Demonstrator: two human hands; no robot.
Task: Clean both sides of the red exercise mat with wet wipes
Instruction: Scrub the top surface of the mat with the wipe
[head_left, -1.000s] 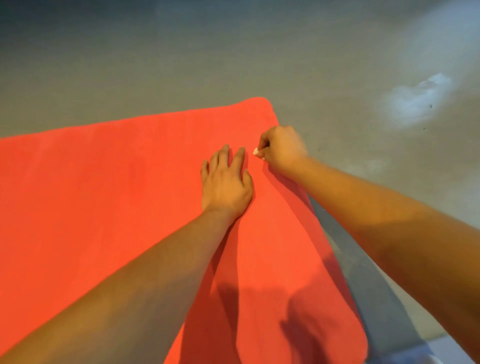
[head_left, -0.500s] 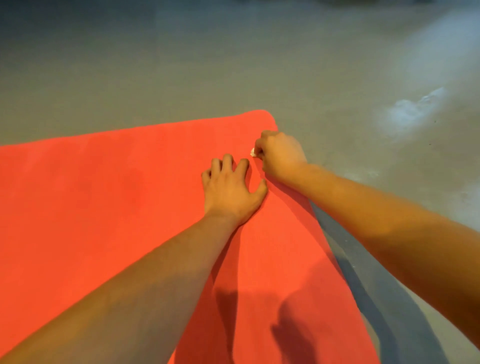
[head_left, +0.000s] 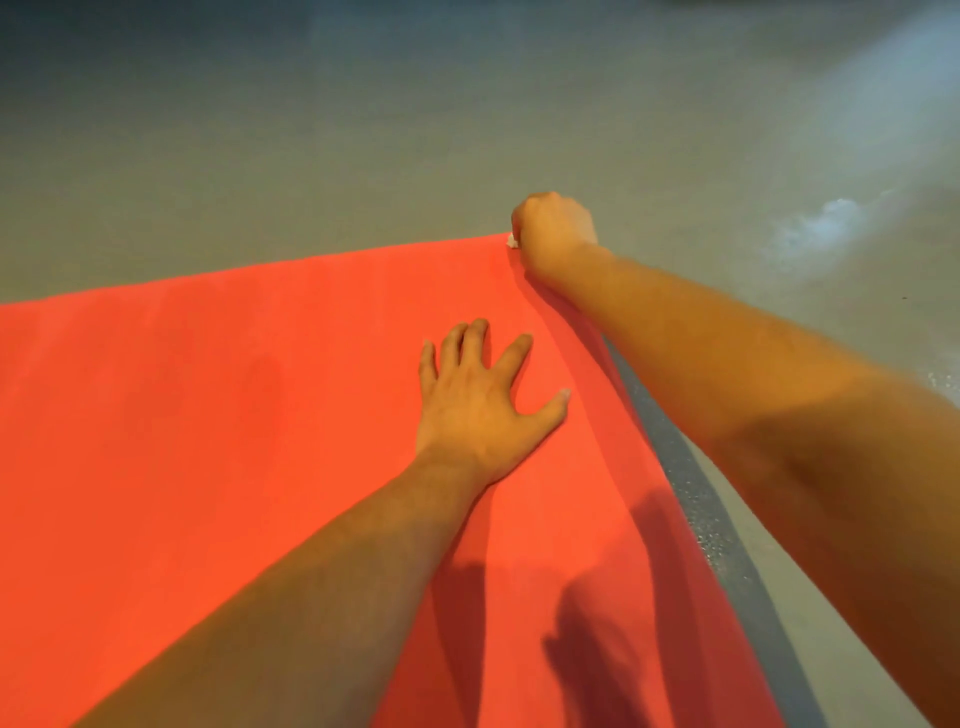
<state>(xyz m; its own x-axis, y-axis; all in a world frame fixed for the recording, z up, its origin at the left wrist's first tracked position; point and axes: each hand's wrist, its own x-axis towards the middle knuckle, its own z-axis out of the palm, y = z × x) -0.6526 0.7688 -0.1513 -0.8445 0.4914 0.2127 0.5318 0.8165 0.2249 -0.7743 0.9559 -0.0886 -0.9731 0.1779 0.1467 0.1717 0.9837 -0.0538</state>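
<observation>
The red mat (head_left: 208, 415) lies flat on the grey floor (head_left: 363, 156). The left hand (head_left: 478, 400) presses on it near its right edge, flat and holding nothing, fingers splayed wider than a second ago. The right hand (head_left: 556, 234) has slid away to the mat's far right corner, fist curled round a white wet wipe (head_left: 511, 240) (only a scrap peeks out).

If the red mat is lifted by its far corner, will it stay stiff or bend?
Probably bends: the red mat looks thin and lies flat. It may slide when wiped, since the left hand presses it down.
</observation>
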